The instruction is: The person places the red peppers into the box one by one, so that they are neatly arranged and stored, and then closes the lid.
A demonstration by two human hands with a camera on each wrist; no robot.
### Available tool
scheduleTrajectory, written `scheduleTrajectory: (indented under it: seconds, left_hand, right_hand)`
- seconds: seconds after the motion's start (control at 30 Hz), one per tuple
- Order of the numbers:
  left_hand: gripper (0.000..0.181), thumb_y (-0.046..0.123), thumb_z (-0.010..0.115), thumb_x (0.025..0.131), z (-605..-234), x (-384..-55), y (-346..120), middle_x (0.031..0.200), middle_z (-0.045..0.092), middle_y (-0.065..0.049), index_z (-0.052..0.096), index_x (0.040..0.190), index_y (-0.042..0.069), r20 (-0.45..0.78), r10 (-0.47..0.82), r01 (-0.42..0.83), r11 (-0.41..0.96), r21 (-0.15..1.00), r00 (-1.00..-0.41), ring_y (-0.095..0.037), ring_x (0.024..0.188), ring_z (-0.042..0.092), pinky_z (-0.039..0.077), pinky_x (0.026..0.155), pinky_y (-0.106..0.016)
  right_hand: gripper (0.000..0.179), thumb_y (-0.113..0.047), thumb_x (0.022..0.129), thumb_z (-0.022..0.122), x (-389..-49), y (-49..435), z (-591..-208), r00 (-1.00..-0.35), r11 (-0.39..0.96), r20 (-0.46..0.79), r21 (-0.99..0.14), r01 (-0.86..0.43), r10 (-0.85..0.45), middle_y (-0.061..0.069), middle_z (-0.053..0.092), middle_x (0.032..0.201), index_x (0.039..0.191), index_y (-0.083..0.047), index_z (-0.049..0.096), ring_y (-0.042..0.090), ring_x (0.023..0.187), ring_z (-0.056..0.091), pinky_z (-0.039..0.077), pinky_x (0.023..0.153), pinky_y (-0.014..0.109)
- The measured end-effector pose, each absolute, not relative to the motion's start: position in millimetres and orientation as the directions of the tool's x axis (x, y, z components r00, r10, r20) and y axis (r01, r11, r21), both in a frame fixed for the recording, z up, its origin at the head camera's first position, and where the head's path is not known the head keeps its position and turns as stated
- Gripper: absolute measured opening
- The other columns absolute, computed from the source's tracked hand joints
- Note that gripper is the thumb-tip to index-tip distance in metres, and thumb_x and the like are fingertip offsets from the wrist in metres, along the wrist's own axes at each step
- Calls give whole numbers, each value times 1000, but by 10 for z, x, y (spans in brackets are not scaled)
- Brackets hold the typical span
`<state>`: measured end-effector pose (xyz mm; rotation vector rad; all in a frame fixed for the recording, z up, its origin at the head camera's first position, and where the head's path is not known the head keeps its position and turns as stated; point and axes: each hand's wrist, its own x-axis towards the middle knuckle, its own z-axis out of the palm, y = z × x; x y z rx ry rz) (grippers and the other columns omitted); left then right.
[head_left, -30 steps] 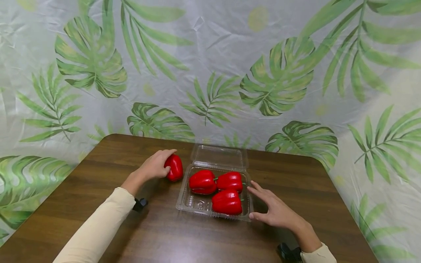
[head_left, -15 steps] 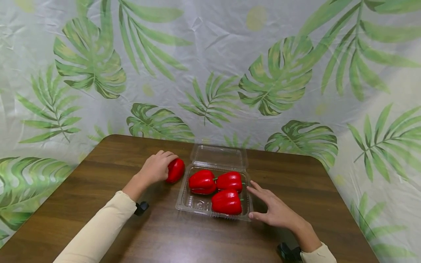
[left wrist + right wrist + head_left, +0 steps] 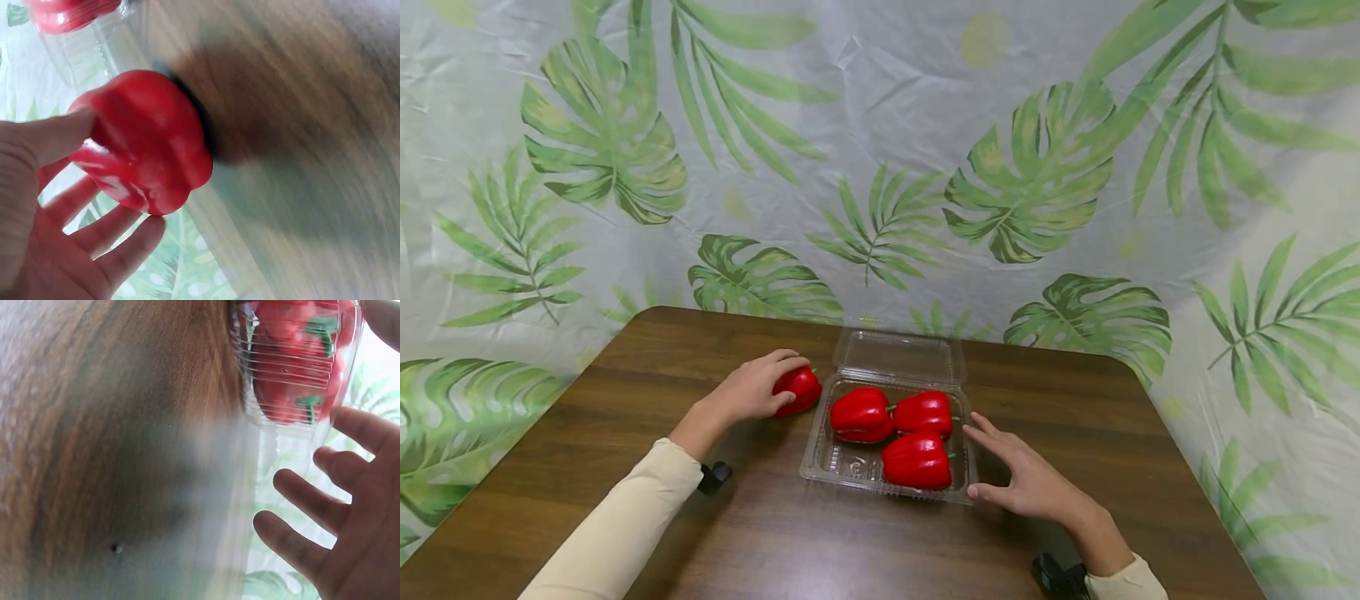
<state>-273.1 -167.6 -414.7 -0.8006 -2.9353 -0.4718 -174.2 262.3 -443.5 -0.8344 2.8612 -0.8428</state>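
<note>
My left hand grips a red bell pepper, thumb on the near side and fingers round the far side. A bit of green stem shows at its upper right. The left wrist view shows the rounded bottom of this pepper and its shadow on the wood. To its right, a clear plastic clamshell box stands with its lid folded back. Several red peppers lie in its tray. My right hand has spread fingers, its thumb and index fingertips right at the box's right side.
Everything stands on a dark wooden table with rounded far corners. Behind it hangs a pale cloth printed with green leaves, close to the table's far edge.
The left hand has turned the pepper at its spot beside the box; its green stem now shows on the right. The right hand and the box have stayed put.
</note>
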Motion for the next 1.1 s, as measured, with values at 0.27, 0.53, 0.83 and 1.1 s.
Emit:
scheduleTrajectory:
  seconds: [0.27, 0.53, 0.83, 1.1]
  left_hand:
    - [60, 15, 71, 89, -4145, -2736, -1703, 149, 48, -17, 50, 145, 13, 96, 520, 525, 807, 270, -849, -40, 124, 58, 52, 98, -57]
    - [66, 14, 75, 86, -4183, -2719, -1702, 152, 44, -17, 49, 146, 15, 107, 553, 561, 793, 236, -826, -42, 129, 53, 51, 97, -59]
    - [64, 12, 76, 84, -4239, -2720, -1705, 150, 47, -16, 52, 144, 17, 156, 549, 570, 788, 232, -821, -40, 128, 53, 52, 97, -58]
    - [65, 13, 77, 84, -4252, -2703, -1745, 151, 46, -15, 52, 144, 19, 168, 528, 554, 790, 261, -832, -40, 129, 52, 51, 98, -59]
  right_hand:
    - [79, -48, 88, 69, -1747, 2619, -4451, -852, 703, 112, -515, -490, -512, 17, 29, 163, 152, -12, 40, 43, 136, 44, 43, 100, 67]
    - [79, -48, 88, 70, -1736, 2638, -4450, -858, 706, 114, -519, -482, -502, 16, 29, 163, 152, -13, 40, 43, 137, 44, 43, 100, 67]
    - [79, -47, 87, 71, -1737, 2643, -4459, -857, 703, 113, -524, -481, -503, 17, 30, 162, 152, -12, 41, 44, 137, 44, 42, 100, 68]
    - [79, -46, 87, 71, -1756, 2627, -4449, -853, 702, 116, -518, -490, -509, 16, 30, 162, 152, -12, 41, 44, 137, 44, 42, 100, 68]
